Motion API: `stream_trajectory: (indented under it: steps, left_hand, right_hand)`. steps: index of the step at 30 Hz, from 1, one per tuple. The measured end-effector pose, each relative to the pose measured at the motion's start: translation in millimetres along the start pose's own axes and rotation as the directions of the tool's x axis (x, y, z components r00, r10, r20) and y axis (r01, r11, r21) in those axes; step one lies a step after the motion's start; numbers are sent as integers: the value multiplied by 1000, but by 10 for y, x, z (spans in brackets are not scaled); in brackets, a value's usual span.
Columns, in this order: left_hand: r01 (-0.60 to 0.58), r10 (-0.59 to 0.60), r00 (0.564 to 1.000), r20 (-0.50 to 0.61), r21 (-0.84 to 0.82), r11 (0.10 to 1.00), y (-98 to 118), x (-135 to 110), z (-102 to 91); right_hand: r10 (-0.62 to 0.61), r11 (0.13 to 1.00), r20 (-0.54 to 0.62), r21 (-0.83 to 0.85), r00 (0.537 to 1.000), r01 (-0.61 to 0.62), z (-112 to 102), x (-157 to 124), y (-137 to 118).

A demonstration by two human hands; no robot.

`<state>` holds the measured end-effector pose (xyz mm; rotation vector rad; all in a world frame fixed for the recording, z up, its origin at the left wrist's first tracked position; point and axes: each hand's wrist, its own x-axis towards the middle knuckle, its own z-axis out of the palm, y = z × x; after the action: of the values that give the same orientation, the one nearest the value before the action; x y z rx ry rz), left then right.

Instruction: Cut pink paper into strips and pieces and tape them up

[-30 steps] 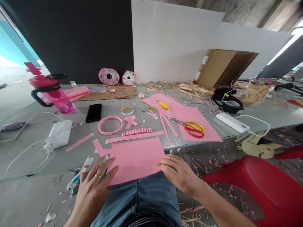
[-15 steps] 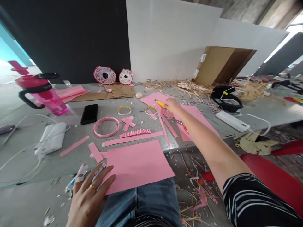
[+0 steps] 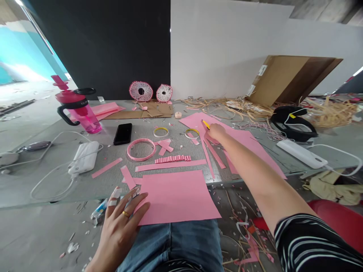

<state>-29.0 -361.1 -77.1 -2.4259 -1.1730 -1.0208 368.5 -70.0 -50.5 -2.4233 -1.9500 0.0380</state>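
My left hand (image 3: pixel 124 213) lies with fingers stretched out on the left edge of a pink paper sheet (image 3: pixel 176 196), which rests partly on the table's front edge and over my lap. A ring and white tape are on its fingers. My right hand (image 3: pixel 217 133) reaches across the table, its fingers closed around a yellow utility knife (image 3: pixel 206 124) above pink paper (image 3: pixel 193 120). The knife's narrow tip points to the far left. Pink strips (image 3: pixel 214 153) lie just below this hand. Between the hands are a pleated pink strip (image 3: pixel 172 159) and a long flat strip (image 3: pixel 170 165).
A pink ring (image 3: pixel 128 152), two tape rolls (image 3: pixel 160 132), a phone (image 3: pixel 123 134), a power bank (image 3: pixel 85 155) and a pink bottle (image 3: pixel 85 117) occupy the left and middle. At right are a black case (image 3: pixel 295 130), a white power strip (image 3: pixel 301 154) and a cardboard box (image 3: pixel 280 79).
The view has turned left, so things appear shifted right. My right hand covers more of the yellow knife's handle, and the red-handled scissors are now hidden behind my arm. My left hand stays on the sheet.
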Motion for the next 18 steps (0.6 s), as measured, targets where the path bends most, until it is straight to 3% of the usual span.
stream_trajectory:
  steps: [6, 10, 14, 18]
  left_hand:
    - [20, -19, 999, 35, -31, 999, -9, -39, 44]
    - [46, -44, 995, 84, -27, 999, -35, -65, 63]
    - [16, -14, 994, 111, -18, 1000, -67, -44, 91]
    - [-7, 8, 993, 115, -11, 1000, -80, -27, 130]
  right_hand:
    - [48, 986, 25, 161, 999, -52, 16, 52, -98]
    - [142, 926, 48, 347, 989, -150, -42, 69, -158]
    - [232, 782, 8, 593, 973, -191, -262, -2, -45]
    - [250, 545, -45, 832, 967, -102, -517, -287, 157]
